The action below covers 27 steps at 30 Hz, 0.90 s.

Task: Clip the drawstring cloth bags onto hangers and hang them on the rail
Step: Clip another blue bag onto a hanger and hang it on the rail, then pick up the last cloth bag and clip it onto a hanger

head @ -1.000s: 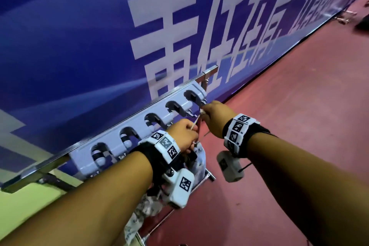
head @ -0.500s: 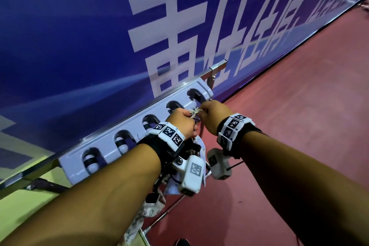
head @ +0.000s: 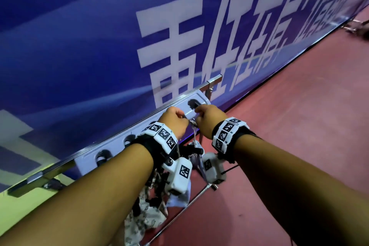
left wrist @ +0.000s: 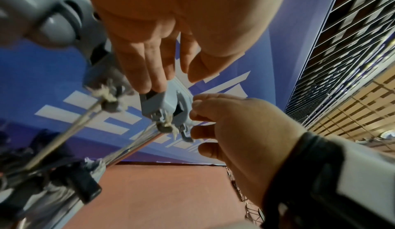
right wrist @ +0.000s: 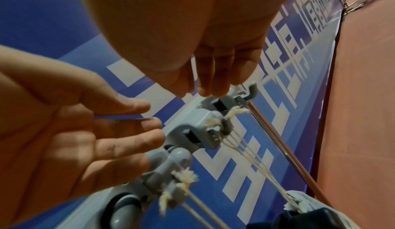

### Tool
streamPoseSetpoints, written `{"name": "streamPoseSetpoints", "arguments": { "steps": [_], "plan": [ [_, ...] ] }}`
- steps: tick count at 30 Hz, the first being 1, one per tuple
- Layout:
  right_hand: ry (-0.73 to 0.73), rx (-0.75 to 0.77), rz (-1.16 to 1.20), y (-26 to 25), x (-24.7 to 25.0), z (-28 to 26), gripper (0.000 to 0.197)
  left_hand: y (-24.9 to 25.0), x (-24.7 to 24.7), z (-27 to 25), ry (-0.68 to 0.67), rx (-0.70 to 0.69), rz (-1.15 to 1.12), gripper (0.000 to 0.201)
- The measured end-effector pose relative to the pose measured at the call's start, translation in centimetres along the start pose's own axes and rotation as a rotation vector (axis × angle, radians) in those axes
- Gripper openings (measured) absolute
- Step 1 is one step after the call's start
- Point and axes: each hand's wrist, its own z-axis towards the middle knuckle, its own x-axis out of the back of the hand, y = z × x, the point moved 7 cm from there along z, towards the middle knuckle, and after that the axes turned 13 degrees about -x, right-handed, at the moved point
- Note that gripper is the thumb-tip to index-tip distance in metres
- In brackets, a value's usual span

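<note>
Both hands [head: 196, 120] at hanger clip [left wrist: 159, 105]

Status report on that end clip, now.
Left hand fingertips on the end clip; right hand curled beside it. Drawstring caught in the clip, bag hanging below. Nothing in the way.

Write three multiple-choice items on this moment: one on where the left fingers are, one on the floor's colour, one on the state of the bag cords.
1. The left fingers touch: A the banner; B a hanger clip; C a wristband.
2. The floor is: A white; B red; C black.
3. The bag cords are: A caught in the hanger clip; B lying slack; C cut loose.

B: the fingertips rest on the clip's top.
B: the left wrist view shows it reddish too.
A: they run taut from the clip.
</note>
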Motion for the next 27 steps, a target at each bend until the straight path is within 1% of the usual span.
{"name": "streamPoseSetpoints", "arguments": {
  "steps": [2,4,6,7,13,16,21,22,23,24,25,26,27],
  "plan": [
    [-0.009,0.023,0.059,-1.3,0.0,-1.1,0.046,0.4,1.7,-0.6,0.021,-0.029,0.004,0.014],
    [-0.014,0.037,0.083,-2.7,-0.2,-2.1,0.051,0.4,3.4,-1.2,0.035,-0.054,0.026,0.016],
    [0.002,0.068,0.083,-4.6,-0.7,-3.3,0.047,0.0,5.4,-1.8,0.054,-0.055,0.031,0.026],
    [0.012,0.096,0.085,-5.6,-0.9,-3.9,0.045,-0.1,6.4,-2.2,0.066,-0.058,0.027,0.027],
    [-0.026,0.236,0.084,-14.0,-4.8,-8.1,0.040,-2.9,14.9,-5.3,0.177,-0.080,0.093,0.026],
    [-0.048,0.313,0.082,-18.8,-7.7,-10.6,0.034,-5.3,20.1,-7.8,0.247,-0.061,0.100,0.025],
    [-0.144,0.440,0.094,-28.9,-15.2,-17.3,0.028,-12.0,32.2,-14.1,0.390,-0.011,0.164,0.023],
    [-0.156,0.456,0.110,-30.6,-16.7,-18.4,0.027,-13.4,34.3,-15.4,0.413,0.002,0.171,0.023],
    [-0.156,0.468,0.106,-31.3,-16.9,-18.9,0.026,-13.9,35.3,-15.7,0.426,0.008,0.177,0.023],
    [-0.183,0.503,0.110,-34.6,-20.7,-21.9,0.026,-17.3,39.5,-18.9,0.460,0.046,0.185,0.022],
    [-0.197,0.505,0.110,-37.0,-23.9,-24.3,0.025,-20.0,43.0,-21.7,0.483,0.077,0.203,0.022],
    [-0.202,0.508,0.120,-37.7,-24.7,-25.2,0.025,-21.1,44.2,-22.7,0.493,0.094,0.209,0.022],
    [-0.226,0.514,0.116,-39.2,-26.6,-26.6,0.025,-23.0,46.4,-24.4,0.510,0.127,0.223,0.022]
  ]
}}
